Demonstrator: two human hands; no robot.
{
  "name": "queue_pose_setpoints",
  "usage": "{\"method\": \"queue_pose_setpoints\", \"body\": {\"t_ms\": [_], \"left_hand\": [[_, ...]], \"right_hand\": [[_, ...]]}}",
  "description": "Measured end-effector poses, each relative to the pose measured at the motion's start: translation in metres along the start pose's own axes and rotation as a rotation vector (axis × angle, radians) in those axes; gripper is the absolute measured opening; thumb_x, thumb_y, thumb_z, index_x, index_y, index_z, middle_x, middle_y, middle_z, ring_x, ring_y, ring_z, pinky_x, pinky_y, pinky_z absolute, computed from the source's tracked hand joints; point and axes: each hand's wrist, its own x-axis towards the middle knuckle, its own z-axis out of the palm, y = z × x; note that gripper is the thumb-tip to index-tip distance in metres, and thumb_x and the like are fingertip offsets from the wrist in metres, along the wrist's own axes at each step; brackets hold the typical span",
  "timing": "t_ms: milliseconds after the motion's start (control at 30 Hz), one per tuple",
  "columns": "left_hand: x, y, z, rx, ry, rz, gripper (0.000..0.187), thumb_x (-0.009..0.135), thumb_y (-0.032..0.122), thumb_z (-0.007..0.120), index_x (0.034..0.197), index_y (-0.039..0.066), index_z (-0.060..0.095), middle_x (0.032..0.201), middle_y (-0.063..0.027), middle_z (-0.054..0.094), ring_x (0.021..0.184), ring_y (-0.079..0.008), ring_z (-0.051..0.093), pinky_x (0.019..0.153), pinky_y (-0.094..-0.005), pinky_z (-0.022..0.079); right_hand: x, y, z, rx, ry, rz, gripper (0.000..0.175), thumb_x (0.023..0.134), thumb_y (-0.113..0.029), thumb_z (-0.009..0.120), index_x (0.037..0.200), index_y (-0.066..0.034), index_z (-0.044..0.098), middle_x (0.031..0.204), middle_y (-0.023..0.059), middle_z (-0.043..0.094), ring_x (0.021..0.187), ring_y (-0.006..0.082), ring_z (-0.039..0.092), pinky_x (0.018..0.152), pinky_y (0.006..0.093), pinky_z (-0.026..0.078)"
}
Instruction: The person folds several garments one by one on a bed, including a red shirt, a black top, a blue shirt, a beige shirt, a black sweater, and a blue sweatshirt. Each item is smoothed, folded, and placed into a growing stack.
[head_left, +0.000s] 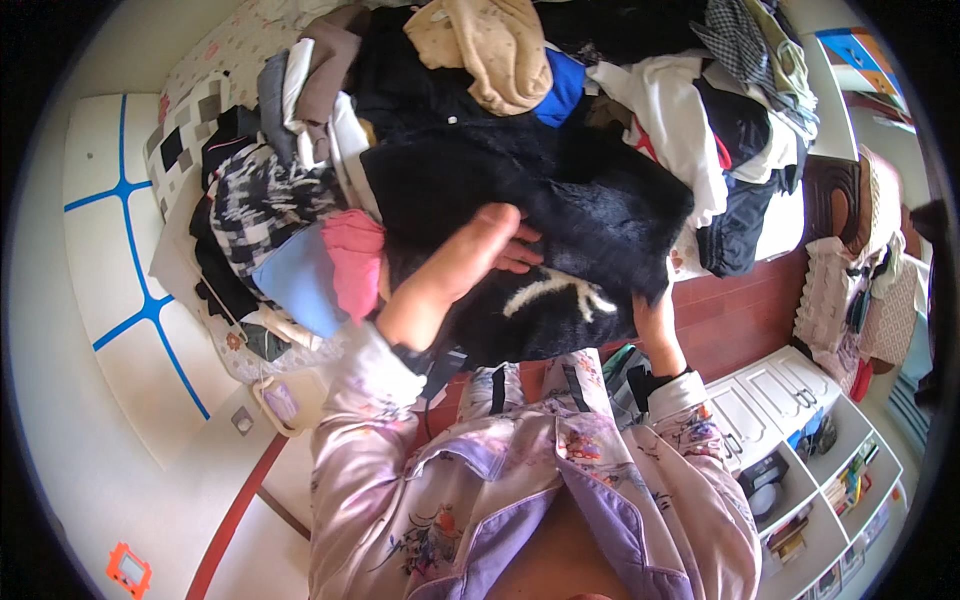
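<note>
A black plush garment (480, 176), folded over itself, lies before me at the front of a clothes pile. A cream branch-like pattern (562, 292) shows on its lower part. My left hand (499, 240) is over the middle of the garment, thumb up and fingers apart and slightly bent; whether they press on the cloth I cannot tell. At the garment's right edge, my right hand (656, 322) grips the cloth, its fingers hidden under the fabric.
Around the garment are a beige garment (502, 52), a pink cloth (354, 259), a black-and-white checked garment (262, 202) and a white garment (667, 112). A white cabinet (780, 397) stands at the right. A cream container (300, 401) is at the lower left.
</note>
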Motion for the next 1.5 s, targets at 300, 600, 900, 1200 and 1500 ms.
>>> {"method": "queue_pose_setpoints", "body": {"t_ms": [300, 600, 900, 1200, 1500], "left_hand": [[0.008, -0.04, -0.091, 1.296, 0.75, 0.368, 0.017, 0.08, 0.015, 0.062, 0.092, 0.003, 0.062, 0.089, -0.0162, 0.061, 0.085, -0.0329, 0.058, 0.076, -0.0398, 0.047], [0.012, -0.068, -0.155, 1.013, 1.075, 0.184, 0.055, 0.077, 0.017, 0.07, 0.119, -0.006, 0.043, 0.119, -0.0211, 0.047, 0.115, -0.0304, 0.044, 0.097, -0.0375, 0.036], [0.037, -0.026, -0.177, 0.252, 0.811, 0.36, 0.047, 0.074, 0.004, 0.069, 0.116, -0.004, 0.049, 0.106, -0.0099, 0.059, 0.097, -0.0192, 0.056, 0.09, -0.0292, 0.041], [0.039, 0.019, -0.155, 0.357, 0.79, 0.101, 0.041, 0.069, 0.002, 0.067, 0.109, -0.001, 0.057, 0.098, -0.0083, 0.063, 0.088, -0.0207, 0.06, 0.082, -0.0319, 0.046], [0.003, 0.06, -0.109, 0.212, 0.659, 0.237, 0.043, 0.067, -0.003, 0.064, 0.11, -0.001, 0.057, 0.099, -0.0084, 0.063, 0.088, -0.0206, 0.061, 0.081, -0.0314, 0.048]], "right_hand": [[0.057, 0.077, 0.013, 0.194, 0.141, 0.314, 0.031, 0.086, -0.021, 0.061, 0.108, 0.0002, 0.056, 0.098, 0.0162, 0.062, 0.089, 0.026, 0.06, 0.079, 0.0345, 0.047], [0.112, 0.06, 0.026, 0.291, 0.131, 0.675, 0.037, 0.077, -0.025, 0.067, 0.098, 0.0036, 0.055, 0.081, 0.0167, 0.062, 0.077, 0.0291, 0.061, 0.071, 0.0373, 0.048], [0.134, 0.092, 0.0, 0.43, 0.073, 0.44, 0.083, 0.063, -0.03, 0.083, 0.118, 0.0109, 0.037, 0.108, 0.0203, 0.053, 0.098, 0.0274, 0.054, 0.083, 0.0344, 0.045], [0.142, 0.038, -0.03, -0.567, -0.219, 0.156, 0.051, 0.075, -0.022, 0.066, 0.119, -0.004, 0.049, 0.097, 0.0176, 0.054, 0.082, 0.0321, 0.062, 0.069, 0.0409, 0.052], [0.154, 0.012, -0.08, -0.096, -0.303, 0.203, 0.037, 0.074, -0.016, 0.069, 0.104, 0.0011, 0.054, 0.086, 0.0199, 0.061, 0.079, 0.0301, 0.062, 0.069, 0.0367, 0.047]]}}
